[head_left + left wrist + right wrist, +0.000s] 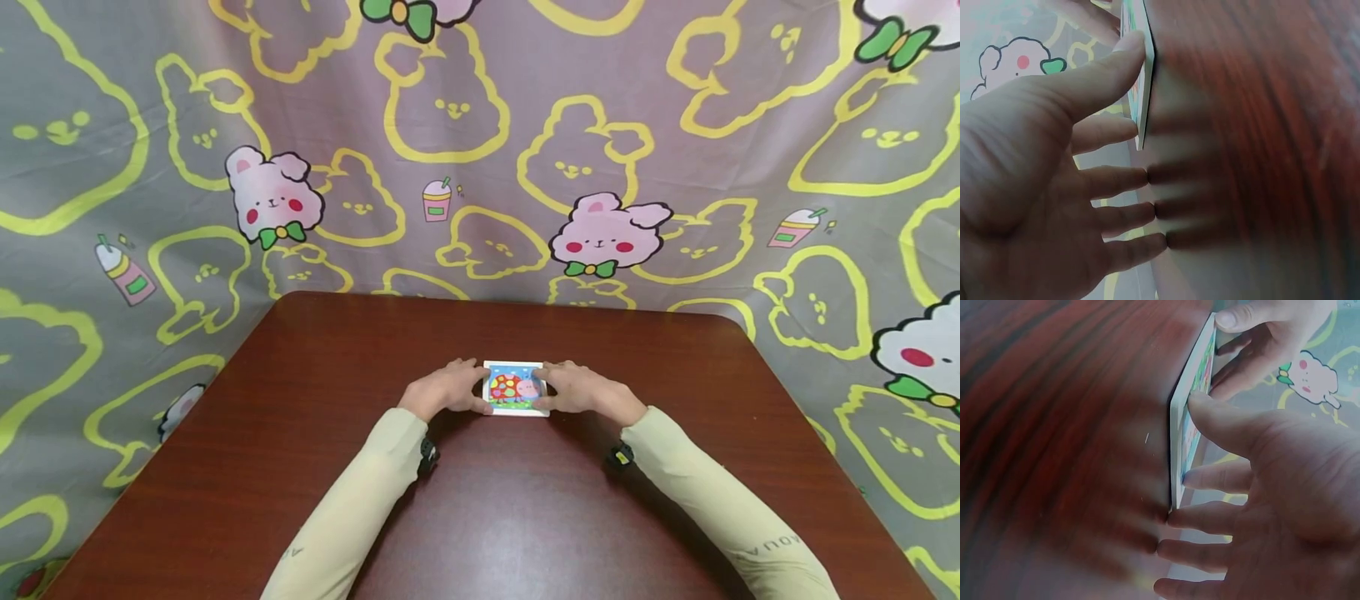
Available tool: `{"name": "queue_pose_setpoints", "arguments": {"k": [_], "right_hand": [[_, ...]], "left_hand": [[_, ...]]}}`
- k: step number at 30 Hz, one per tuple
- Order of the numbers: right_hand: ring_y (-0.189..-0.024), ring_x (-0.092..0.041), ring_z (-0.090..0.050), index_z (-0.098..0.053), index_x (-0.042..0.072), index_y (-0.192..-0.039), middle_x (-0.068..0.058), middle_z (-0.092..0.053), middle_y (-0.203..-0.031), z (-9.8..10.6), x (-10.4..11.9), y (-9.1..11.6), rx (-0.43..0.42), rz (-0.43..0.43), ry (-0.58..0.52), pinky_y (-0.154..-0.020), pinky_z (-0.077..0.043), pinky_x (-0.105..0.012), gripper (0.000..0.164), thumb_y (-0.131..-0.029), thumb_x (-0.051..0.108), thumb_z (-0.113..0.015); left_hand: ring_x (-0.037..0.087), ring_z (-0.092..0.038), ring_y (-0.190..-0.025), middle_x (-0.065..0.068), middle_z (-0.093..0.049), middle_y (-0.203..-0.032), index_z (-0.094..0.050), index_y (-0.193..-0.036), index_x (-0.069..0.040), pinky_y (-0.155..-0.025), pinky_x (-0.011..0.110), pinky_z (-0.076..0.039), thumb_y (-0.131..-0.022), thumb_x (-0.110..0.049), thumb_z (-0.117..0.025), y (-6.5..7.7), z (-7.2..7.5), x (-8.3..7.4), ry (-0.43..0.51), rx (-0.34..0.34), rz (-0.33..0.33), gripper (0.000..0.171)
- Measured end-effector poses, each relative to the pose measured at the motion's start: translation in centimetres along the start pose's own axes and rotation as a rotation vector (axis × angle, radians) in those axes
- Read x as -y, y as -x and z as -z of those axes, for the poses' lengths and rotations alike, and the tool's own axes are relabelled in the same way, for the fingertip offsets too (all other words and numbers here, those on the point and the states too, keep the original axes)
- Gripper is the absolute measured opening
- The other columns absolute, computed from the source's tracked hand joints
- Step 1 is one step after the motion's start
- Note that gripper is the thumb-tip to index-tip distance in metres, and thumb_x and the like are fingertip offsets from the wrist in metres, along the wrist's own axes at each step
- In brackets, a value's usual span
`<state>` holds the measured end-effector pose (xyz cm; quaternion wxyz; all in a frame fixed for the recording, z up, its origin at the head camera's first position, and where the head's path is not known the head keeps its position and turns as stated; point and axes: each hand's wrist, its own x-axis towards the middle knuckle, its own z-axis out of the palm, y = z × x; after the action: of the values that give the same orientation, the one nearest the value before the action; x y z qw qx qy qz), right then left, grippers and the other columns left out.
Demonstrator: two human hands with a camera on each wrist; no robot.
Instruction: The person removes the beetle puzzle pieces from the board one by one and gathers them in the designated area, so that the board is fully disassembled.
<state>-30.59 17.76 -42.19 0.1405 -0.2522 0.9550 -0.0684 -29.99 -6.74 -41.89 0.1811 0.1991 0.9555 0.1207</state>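
A small, flat picture board (pixel 514 389) with a white rim lies on the brown table. Its face shows a cartoon ladybug with a red, spotted shell against blue and green. At the board's left side is my left hand (pixel 450 389), its thumb and index finger touching the corners. My right hand (pixel 577 388) mirrors it along the right side, thumb on the near corner. In both wrist views the thumbs rest at the rim of the board (pixel 1175 434). The other fingers stretch out fairly straight, their tips down on the table beside it.
The wooden table (pixel 510 517) has a glossy surface and extends around both arms. Behind it and at its sides hangs a grey curtain (pixel 465 83) with yellow outlines and cartoon rabbits. Dark wrist cameras (pixel 427 456) sit under the pale sleeves (pixel 360 500).
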Motion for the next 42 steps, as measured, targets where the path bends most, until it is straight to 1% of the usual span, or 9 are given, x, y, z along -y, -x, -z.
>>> {"name": "queue_pose_setpoints", "arguments": {"k": [10,15,19,23,26,28,35,38,42], "right_hand": [[-0.136,-0.039,-0.043,-0.046,0.010,-0.146,-0.021,-0.039,-0.154,-0.1,0.3,-0.1,0.006,-0.001,-0.004,-0.107,-0.041,-0.054,0.067,-0.092,0.042,-0.067],[-0.135,-0.040,-0.043,-0.048,0.010,-0.145,-0.022,-0.039,-0.153,0.4,0.4,-0.1,0.020,-0.001,-0.016,-0.107,-0.041,-0.055,0.066,-0.091,0.042,-0.068],[-0.138,-0.041,-0.041,-0.051,0.009,-0.143,-0.024,-0.038,-0.154,0.9,0.5,-0.3,0.011,0.007,-0.034,-0.110,-0.038,-0.056,0.063,-0.092,0.041,-0.067],[-0.131,-0.034,-0.050,-0.054,0.005,-0.139,-0.018,-0.051,-0.145,1.4,0.7,-0.9,-0.038,0.060,-0.064,-0.109,-0.042,-0.051,0.058,-0.093,0.038,-0.066],[-0.119,-0.028,-0.058,-0.056,0.003,-0.136,-0.014,-0.061,-0.133,1.7,0.7,-1.5,-0.084,0.110,-0.100,-0.104,-0.046,-0.048,0.055,-0.093,0.036,-0.068],[-0.115,-0.027,-0.060,-0.058,0.002,-0.134,-0.013,-0.064,-0.127,1.8,0.7,-2.0,-0.108,0.129,-0.117,-0.100,-0.048,-0.047,0.053,-0.093,0.033,-0.068],[-0.106,-0.025,-0.064,-0.061,0.003,-0.128,-0.013,-0.068,-0.117,1.5,0.8,-3.1,-0.146,0.137,-0.159,-0.092,-0.052,-0.044,0.044,-0.093,0.029,-0.067],[-0.097,-0.022,-0.065,-0.061,0.003,-0.127,-0.012,-0.069,-0.110,1.4,0.8,-3.5,-0.158,0.135,-0.191,-0.085,-0.055,-0.040,0.045,-0.093,0.030,-0.068],[-0.086,-0.017,-0.062,-0.062,0.004,-0.127,-0.008,-0.068,-0.100,1.4,0.9,-4.0,-0.166,0.114,-0.218,-0.077,-0.054,-0.035,0.043,-0.092,0.028,-0.070]], "left_hand": [[0.034,-0.014,-0.153,0.012,-0.023,-0.163,-0.037,-0.153,-0.021,-0.120,0.053,-0.024,-0.088,-0.048,-0.070,0.2,0.1,0.2,0.015,-0.003,0.020,0.077],[0.034,-0.014,-0.153,0.011,-0.021,-0.164,-0.036,-0.153,-0.021,-0.120,0.053,-0.024,-0.088,-0.049,-0.070,0.1,-0.1,0.3,0.016,-0.003,0.025,0.078],[0.035,-0.014,-0.153,0.011,-0.021,-0.164,-0.035,-0.154,-0.022,-0.120,0.053,-0.024,-0.088,-0.049,-0.069,0.1,-0.1,0.5,0.006,-0.005,0.024,0.078],[0.036,-0.015,-0.152,0.012,-0.022,-0.164,-0.036,-0.154,-0.021,-0.120,0.054,-0.025,-0.091,-0.047,-0.067,0.1,0.0,0.5,-0.001,-0.012,0.020,0.075],[0.037,-0.017,-0.152,0.013,-0.023,-0.163,-0.036,-0.153,-0.020,-0.119,0.054,-0.026,-0.091,-0.046,-0.066,0.1,0.1,0.4,0.001,-0.023,0.021,0.074],[0.037,-0.017,-0.151,0.014,-0.024,-0.163,-0.037,-0.153,-0.019,-0.119,0.055,-0.025,-0.091,-0.046,-0.066,0.1,0.0,0.4,0.008,-0.029,0.023,0.074],[0.038,-0.017,-0.151,0.014,-0.024,-0.163,-0.037,-0.153,-0.019,-0.120,0.056,-0.023,-0.091,-0.046,-0.067,0.1,-0.3,0.3,0.023,-0.036,0.019,0.074],[0.038,-0.017,-0.151,0.014,-0.024,-0.162,-0.037,-0.153,-0.019,-0.119,0.056,-0.023,-0.090,-0.046,-0.067,0.1,-0.4,0.3,0.024,-0.036,0.024,0.074],[0.038,-0.017,-0.151,0.014,-0.024,-0.162,-0.037,-0.153,-0.018,-0.119,0.056,-0.023,-0.091,-0.046,-0.067,0.1,-0.6,0.2,0.023,-0.041,0.023,0.074]]}}
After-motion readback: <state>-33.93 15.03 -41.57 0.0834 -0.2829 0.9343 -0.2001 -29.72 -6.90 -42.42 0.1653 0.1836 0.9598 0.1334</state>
